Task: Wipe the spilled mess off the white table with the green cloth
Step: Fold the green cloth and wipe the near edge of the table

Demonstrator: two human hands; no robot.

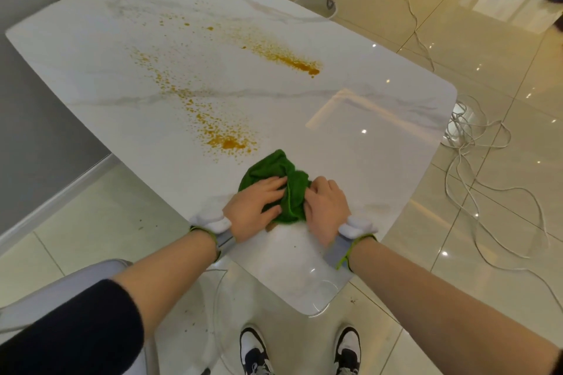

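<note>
A crumpled green cloth point(274, 173) lies on the white marble table point(350, 119) near its front edge. My left hand point(254, 205) lies flat over the cloth's left side, fingers curled into its folds. My right hand point(326, 207) grips the cloth's right side. Orange-yellow spill splatter point(225, 138) spreads just beyond the cloth to the left, running back across the table. A second orange streak point(292, 61) lies farther back, toward the right.
A grey chair point(64, 286) stands at the front left beside the table. White cables point(475, 167) loop over the tiled floor to the right. A white bin point(316, 4) sits on the floor behind the table. A grey wall runs along the left.
</note>
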